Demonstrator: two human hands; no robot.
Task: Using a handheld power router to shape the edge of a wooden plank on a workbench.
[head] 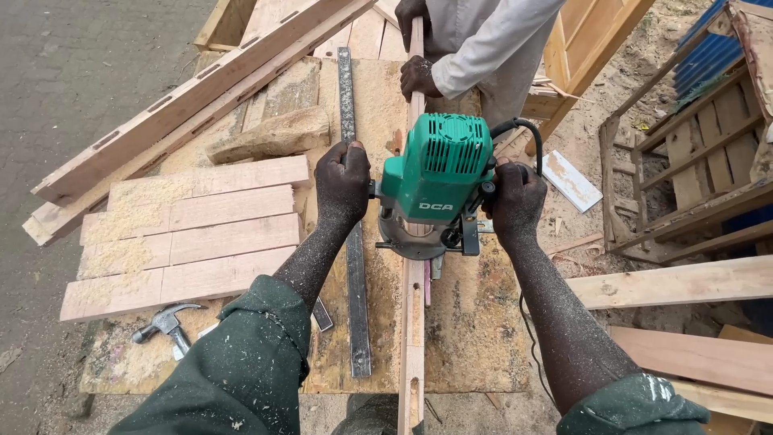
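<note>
Two hands grip a green electric router with a grey base (432, 187) that sits on a long narrow wooden strip (412, 338) running up the middle of the sawdust-strewn plywood table (475, 322). The left hand (342, 183) has its fingers clamped on the router's left handle, the right hand (517, 199) likewise on the right handle. A co-worker's hand (419, 76) holds the strip near the table's far edge. A flat dark metal bar (357, 306) lies just left of the strip, and a steel claw hammer (167, 324) rests near the near left corner.
</note>
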